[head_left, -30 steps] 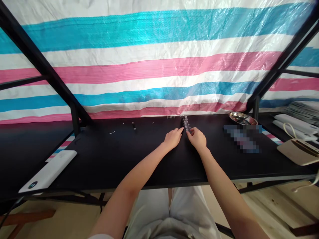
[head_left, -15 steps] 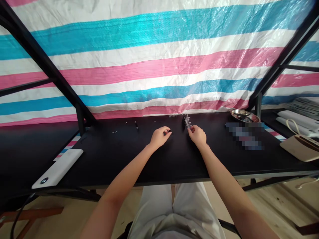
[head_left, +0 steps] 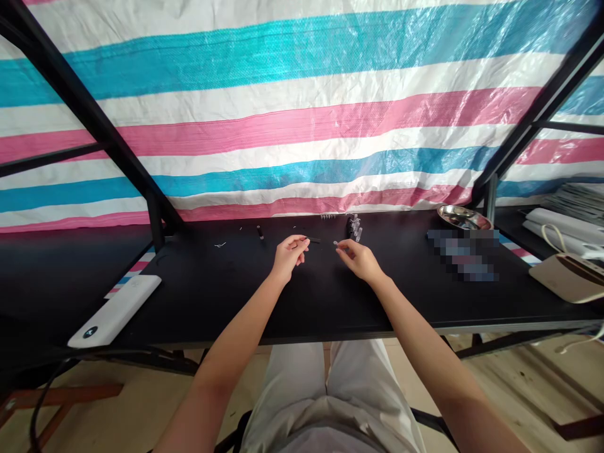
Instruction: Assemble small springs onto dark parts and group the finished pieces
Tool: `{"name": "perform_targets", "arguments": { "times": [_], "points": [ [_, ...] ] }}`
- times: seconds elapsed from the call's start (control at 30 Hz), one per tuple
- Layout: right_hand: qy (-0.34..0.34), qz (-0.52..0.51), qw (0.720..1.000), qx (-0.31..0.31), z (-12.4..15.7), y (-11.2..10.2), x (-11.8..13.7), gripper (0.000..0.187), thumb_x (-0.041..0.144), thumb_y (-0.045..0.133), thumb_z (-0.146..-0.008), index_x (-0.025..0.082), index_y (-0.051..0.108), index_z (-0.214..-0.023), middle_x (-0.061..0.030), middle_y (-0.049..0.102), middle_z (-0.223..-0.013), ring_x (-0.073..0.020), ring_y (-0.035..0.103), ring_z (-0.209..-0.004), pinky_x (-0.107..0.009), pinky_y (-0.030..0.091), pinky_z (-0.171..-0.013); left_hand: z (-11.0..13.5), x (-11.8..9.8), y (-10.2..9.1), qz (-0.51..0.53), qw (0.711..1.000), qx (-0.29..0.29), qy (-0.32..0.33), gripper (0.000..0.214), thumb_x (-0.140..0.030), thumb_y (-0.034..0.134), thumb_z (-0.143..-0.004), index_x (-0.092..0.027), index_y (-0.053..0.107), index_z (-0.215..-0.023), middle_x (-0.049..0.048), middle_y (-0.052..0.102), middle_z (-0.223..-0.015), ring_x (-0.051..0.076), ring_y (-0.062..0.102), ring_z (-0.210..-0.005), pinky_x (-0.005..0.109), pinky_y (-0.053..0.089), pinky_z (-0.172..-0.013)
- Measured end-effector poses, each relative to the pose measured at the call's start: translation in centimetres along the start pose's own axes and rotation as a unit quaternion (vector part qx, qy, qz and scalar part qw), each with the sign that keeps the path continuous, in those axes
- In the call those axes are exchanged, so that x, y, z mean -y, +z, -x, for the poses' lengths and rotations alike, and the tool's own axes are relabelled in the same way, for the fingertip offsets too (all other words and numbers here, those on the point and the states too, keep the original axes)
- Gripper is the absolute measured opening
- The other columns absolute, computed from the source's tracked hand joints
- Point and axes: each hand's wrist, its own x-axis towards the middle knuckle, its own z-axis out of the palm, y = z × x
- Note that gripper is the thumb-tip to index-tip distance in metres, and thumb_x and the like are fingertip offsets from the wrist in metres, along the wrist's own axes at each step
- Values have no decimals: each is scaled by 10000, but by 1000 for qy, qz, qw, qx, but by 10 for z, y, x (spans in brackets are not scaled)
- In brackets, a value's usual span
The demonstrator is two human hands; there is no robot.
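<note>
Both my hands are raised a little over the black table (head_left: 330,296), near its far edge. My left hand (head_left: 289,254) pinches a short black stick (head_left: 313,240) that juts out to the right from its fingertips. My right hand (head_left: 357,258) pinches a tiny pale piece (head_left: 336,243) at its fingertips, pointing left toward the stick. A small gap separates the two. Behind my right hand, a cluster of small clear and dark parts (head_left: 353,227) lies on the table.
A white power bank (head_left: 114,309) lies at the table's left front. A metal dish (head_left: 461,218) stands at the back right, beside a blurred patch. Another black stick (head_left: 259,233) and small bits lie at the back. Black frame posts rise on both sides.
My left hand drew away from the parts cluster to the left, carrying the black stick. My right hand left the cluster too, moving left with a tiny pale piece.
</note>
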Motion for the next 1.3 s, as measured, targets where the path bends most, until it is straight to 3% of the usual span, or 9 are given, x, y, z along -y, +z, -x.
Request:
{"name": "perform_targets", "arguments": {
  "times": [0.23, 0.5, 0.67, 0.8, 0.97, 1.17, 1.3],
  "points": [
    [-72, -35, 997, -3, 3, 1, 13, 293, 381, 430, -878, 199, 605, -1028, -49, 636, -892, -126, 573, -665, -246, 475, -657, 4, -2, 3, 0, 1000, 30, 6, 359, -427, 686, -651, -151, 616, -869, -6, 558, -663, 36, 448, -409, 182, 282, -364],
    [-96, -42, 994, -6, 3, 1, 16, 291, 358, 411, -894, 191, 605, -1032, -55, 601, -846, -135, 573, -699, -255, 480, -674, 8, -3, 6, -36, 998, 56, 22, 338, -404, 685, -660, -143, 626, -867, 1, 570, -668, 41, 458, -421, 183, 330, -375],
    [-85, -54, 994, -30, 2, 6, 13, 289, 337, 403, -898, 193, 600, -1053, -77, 610, -942, -155, 602, -801, -283, 503, -745, 11, -2, 8, -102, 990, 53, 76, 292, -384, 655, -693, -146, 610, -857, -4, 569, -670, 50, 471, -449, 193, 419, -428],
    [-97, -69, 991, -68, 1, 10, 9, 276, 319, 430, -888, 195, 581, -1084, -84, 619, -995, -163, 616, -822, -316, 519, -782, 12, -1, 8, -133, 985, 45, 101, 266, -370, 628, -721, -150, 601, -869, -10, 561, -663, 55, 478, -459, 190, 417, -434],
    [-125, -72, 983, -115, -1, 12, 7, 262, 282, 443, -883, 208, 584, -1090, -87, 615, -1117, -196, 587, -1029, -368, 480, -915, 10, 5, 7, -169, 977, 43, 126, 247, -369, 619, -730, -159, 599, -858, -18, 565, -641, 54, 472, -460, 185, 403, -445],
    [-91, -124, 979, -131, 1, 13, 10, 267, 282, 460, -873, 212, 589, -1097, -79, 584, -1204, -205, 562, -1095, -382, 461, -957, 9, 12, 6, -187, 971, 49, 138, 243, -381, 603, -744, -165, 603, -857, -14, 583, -637, 56, 472, -467, 181, 391, -446],
    [-72, -198, 972, -104, 4, 14, 15, 319, 277, 470, -865, 209, 541, -1169, -80, 563, -1238, -202, 551, -1115, -381, 443, -982, 10, 11, 7, -187, 971, 65, 133, 257, -385, 606, -742, -160, 611, -866, -6, 601, -644, 59, 477, -467, 183, 396, -449]
  ]
}}
